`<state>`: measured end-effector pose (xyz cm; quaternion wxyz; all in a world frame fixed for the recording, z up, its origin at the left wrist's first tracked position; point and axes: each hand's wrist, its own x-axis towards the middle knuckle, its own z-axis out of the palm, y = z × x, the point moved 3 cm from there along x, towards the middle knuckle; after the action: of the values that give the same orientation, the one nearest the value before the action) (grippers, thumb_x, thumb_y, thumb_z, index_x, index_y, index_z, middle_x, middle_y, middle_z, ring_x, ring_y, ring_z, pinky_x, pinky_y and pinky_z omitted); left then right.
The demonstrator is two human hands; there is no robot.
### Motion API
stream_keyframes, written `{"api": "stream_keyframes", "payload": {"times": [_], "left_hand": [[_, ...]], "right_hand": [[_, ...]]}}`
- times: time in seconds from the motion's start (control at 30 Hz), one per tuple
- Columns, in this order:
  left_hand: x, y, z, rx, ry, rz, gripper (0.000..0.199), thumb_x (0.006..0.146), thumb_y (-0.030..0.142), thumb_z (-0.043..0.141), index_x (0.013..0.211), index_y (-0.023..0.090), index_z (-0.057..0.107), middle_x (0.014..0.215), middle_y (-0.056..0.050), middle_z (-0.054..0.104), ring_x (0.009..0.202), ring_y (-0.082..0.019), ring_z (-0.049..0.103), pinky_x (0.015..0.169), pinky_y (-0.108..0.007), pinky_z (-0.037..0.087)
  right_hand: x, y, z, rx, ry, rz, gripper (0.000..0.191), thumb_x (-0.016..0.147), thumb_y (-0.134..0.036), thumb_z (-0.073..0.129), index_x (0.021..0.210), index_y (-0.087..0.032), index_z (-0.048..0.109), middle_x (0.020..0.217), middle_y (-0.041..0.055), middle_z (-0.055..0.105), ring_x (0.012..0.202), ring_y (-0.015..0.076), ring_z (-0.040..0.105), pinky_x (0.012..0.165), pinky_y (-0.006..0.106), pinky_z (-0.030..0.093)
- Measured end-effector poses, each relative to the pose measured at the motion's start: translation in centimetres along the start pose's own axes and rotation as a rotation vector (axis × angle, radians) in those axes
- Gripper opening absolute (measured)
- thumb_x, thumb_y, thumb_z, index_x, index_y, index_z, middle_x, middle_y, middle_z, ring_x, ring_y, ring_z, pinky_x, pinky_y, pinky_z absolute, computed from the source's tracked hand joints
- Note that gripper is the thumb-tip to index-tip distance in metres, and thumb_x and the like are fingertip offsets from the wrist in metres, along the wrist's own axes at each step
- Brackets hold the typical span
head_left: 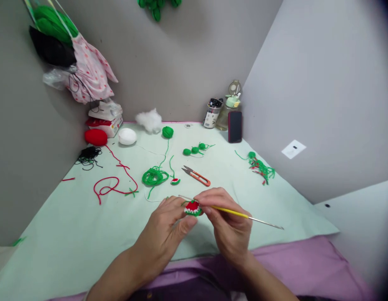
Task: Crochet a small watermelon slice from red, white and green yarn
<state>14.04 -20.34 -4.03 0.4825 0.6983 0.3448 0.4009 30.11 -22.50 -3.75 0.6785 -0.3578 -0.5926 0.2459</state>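
Observation:
Between my hands is a small crocheted piece, red with a white band and a green edge, like a watermelon slice. My left hand pinches it from the left, thumb in front. My right hand is closed around a crochet hook with a yellow grip; its left end lies just above the piece, its other end sticks out to the right. Beyond the hands lie a similar small slice with a green tail, orange-handled thread snips and a loose coil of green yarn.
Toward the back stand a red yarn ball, a white yarn ball, a green yarn ball, white stuffing, a pen holder, a bottle and a phone. Green crocheted balls and yarn scraps lie to the right.

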Motion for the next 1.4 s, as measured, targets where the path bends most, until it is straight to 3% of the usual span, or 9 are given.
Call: {"api": "stream_keyframes", "payload": {"times": [0.17, 0.43, 0.57, 0.7, 0.8, 1.03, 1.17, 1.27, 1.4], "left_hand": [[0.0, -0.3, -1.1, -0.214, 0.088, -0.105, 0.034, 0.102, 0.050, 0.066, 0.119, 0.028, 0.085, 0.115, -0.009, 0.078, 0.111, -0.030, 0.067, 0.100, -0.039, 0.049], [0.1, -1.4, 0.0, -0.688, 0.188, -0.316, 0.041, 0.082, 0.032, 0.092, 0.122, 0.032, 0.084, 0.087, 0.001, 0.074, 0.083, -0.015, 0.065, 0.085, -0.027, 0.053], [-0.3, -1.3, 0.5, -0.725, 0.261, -0.323, 0.050, 0.077, 0.028, 0.097, 0.125, 0.034, 0.083, 0.086, 0.003, 0.070, 0.084, -0.012, 0.063, 0.083, -0.021, 0.051], [-0.4, -1.2, 1.3, -0.933, 0.240, -0.467, 0.050, 0.073, 0.035, 0.100, 0.120, 0.029, 0.086, 0.090, 0.000, 0.071, 0.082, -0.010, 0.062, 0.080, -0.020, 0.051], [-0.2, -1.2, 1.1, -0.972, 0.195, -0.525, 0.053, 0.070, 0.034, 0.101, 0.120, 0.025, 0.086, 0.088, -0.001, 0.071, 0.080, -0.010, 0.060, 0.081, -0.020, 0.051], [-0.1, -1.3, -0.7, -0.788, 0.198, -0.455, 0.040, 0.074, 0.033, 0.098, 0.113, 0.029, 0.089, 0.085, 0.000, 0.067, 0.080, -0.011, 0.060, 0.080, -0.021, 0.050], [-0.2, -1.4, -0.6, -0.722, 0.179, -0.388, 0.035, 0.079, 0.034, 0.094, 0.114, 0.031, 0.088, 0.085, 0.001, 0.067, 0.082, -0.012, 0.061, 0.083, -0.023, 0.050], [-0.3, -1.5, 0.0, -0.669, 0.267, -0.317, 0.046, 0.081, 0.030, 0.094, 0.125, 0.035, 0.084, 0.085, 0.002, 0.067, 0.084, -0.013, 0.061, 0.085, -0.023, 0.051], [-0.4, -1.3, 1.3, -0.794, 0.325, -0.345, 0.049, 0.079, 0.032, 0.096, 0.126, 0.033, 0.083, 0.090, 0.001, 0.068, 0.088, -0.013, 0.063, 0.085, -0.022, 0.053]], "right_hand": [[0.0, -0.1, 0.1, 0.027, -0.019, 0.003, 0.021, 0.098, -0.014, 0.073, 0.105, -0.029, 0.086, 0.093, 0.0063, 0.082, 0.084, 0.0210, 0.077, 0.068, 0.032, 0.065], [-0.7, -0.3, 0.5, -0.097, -0.158, -0.087, 0.037, 0.100, -0.007, 0.067, 0.122, -0.033, 0.081, 0.102, 0.0063, 0.079, 0.087, 0.0189, 0.076, 0.071, 0.031, 0.064], [-1.5, -0.5, 0.3, -0.407, -0.185, -0.291, 0.051, 0.098, -0.002, 0.064, 0.138, -0.033, 0.074, 0.107, 0.0085, 0.078, 0.095, 0.0217, 0.076, 0.080, 0.035, 0.066], [-2.3, -0.4, 0.4, -0.555, -0.217, -0.478, 0.057, 0.098, -0.005, 0.065, 0.149, -0.031, 0.066, 0.112, 0.0106, 0.081, 0.103, 0.0264, 0.076, 0.085, 0.041, 0.067], [-1.9, -0.3, 0.2, -0.343, -0.146, -0.302, 0.050, 0.100, -0.007, 0.066, 0.140, -0.037, 0.073, 0.110, 0.0072, 0.082, 0.097, 0.0238, 0.077, 0.077, 0.037, 0.066], [0.0, 0.3, -1.0, 0.097, -0.027, 0.108, 0.016, 0.103, -0.024, 0.068, 0.107, -0.027, 0.083, 0.092, 0.0051, 0.079, 0.076, 0.0185, 0.072, 0.072, 0.034, 0.061], [0.4, 1.0, -0.8, 0.247, -0.002, 0.254, 0.016, 0.101, -0.033, 0.072, 0.095, -0.024, 0.083, 0.082, 0.0037, 0.076, 0.064, 0.0161, 0.069, 0.063, 0.031, 0.059], [-0.3, 0.7, -0.4, 0.039, -0.052, 0.116, 0.015, 0.103, -0.025, 0.069, 0.106, -0.028, 0.084, 0.089, 0.0046, 0.077, 0.071, 0.0177, 0.072, 0.065, 0.032, 0.061], [-2.1, -0.2, 0.5, -0.479, -0.176, -0.349, 0.044, 0.099, -0.007, 0.066, 0.134, -0.032, 0.077, 0.111, 0.0101, 0.079, 0.102, 0.0254, 0.074, 0.084, 0.040, 0.064]]}}
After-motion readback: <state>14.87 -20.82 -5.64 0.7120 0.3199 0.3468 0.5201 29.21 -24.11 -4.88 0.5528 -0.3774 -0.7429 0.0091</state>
